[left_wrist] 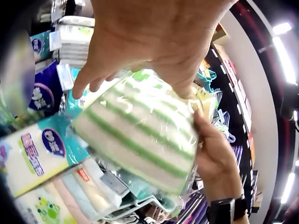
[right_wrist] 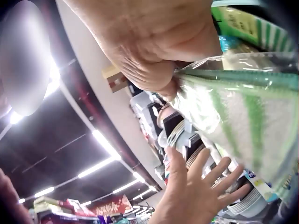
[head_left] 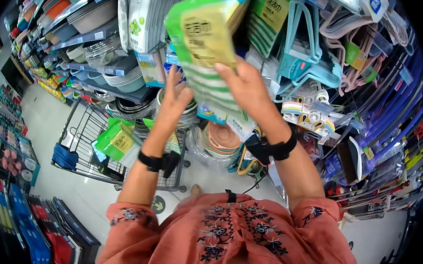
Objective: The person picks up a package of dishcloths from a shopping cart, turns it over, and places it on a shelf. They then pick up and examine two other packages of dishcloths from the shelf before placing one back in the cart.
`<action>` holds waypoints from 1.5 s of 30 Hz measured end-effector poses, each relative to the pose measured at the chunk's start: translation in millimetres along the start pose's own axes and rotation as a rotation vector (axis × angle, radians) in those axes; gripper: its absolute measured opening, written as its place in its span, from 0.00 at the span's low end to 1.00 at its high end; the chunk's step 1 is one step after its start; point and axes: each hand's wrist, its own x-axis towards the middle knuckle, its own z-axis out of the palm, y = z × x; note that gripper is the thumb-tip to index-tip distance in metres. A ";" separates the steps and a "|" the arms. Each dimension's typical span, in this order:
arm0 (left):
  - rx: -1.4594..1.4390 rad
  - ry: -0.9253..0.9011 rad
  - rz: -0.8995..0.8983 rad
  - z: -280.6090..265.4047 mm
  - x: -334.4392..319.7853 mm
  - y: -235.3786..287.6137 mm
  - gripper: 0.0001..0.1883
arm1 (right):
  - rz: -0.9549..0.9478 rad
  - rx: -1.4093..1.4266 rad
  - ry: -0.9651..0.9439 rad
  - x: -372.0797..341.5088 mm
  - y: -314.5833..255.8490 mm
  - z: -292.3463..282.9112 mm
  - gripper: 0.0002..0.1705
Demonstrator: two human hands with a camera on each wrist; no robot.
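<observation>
Salmon shirt cloth (head_left: 231,257) with dark embroidery lies closest to us at the bottom of the head view. Beyond it we hold up 1 packet (head_left: 204,43), left of the light-blue hangers (head_left: 326,76) and well apart from the cart (head_left: 82,121). Our right hand (head_left: 247,82) pinches its right edge, thumb on the front. Our left hand (head_left: 172,98) is spread beside the left edge, and we cannot tell whether it touches.

To handle this well, we judge that our right pinch should be firm without crushing, since the clear wrap looks slippery. Our left palm should come under the lower end, so 2 hands share the load. We should also steer the corners away from the hangers, which could snag the wrap.

Our packet is tilted, bright green at its top, with a yellow label and dark lettering; green and white stripes show below through the shiny wrap. It looks soft.
</observation>
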 end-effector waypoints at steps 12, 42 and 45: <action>-0.248 -0.135 -0.005 44.5 -34.7 -9.1 0.46 | -0.370 -0.557 -0.204 -73.3 -52.7 61.5 0.44; -0.011 -0.188 0.605 40.6 217.4 221.2 0.45 | -0.164 -0.084 0.139 70.0 -127.9 -137.4 0.25; 0.006 -0.262 0.657 43.7 247.7 243.6 0.38 | -0.294 -0.304 0.227 95.5 -142.2 -152.5 0.29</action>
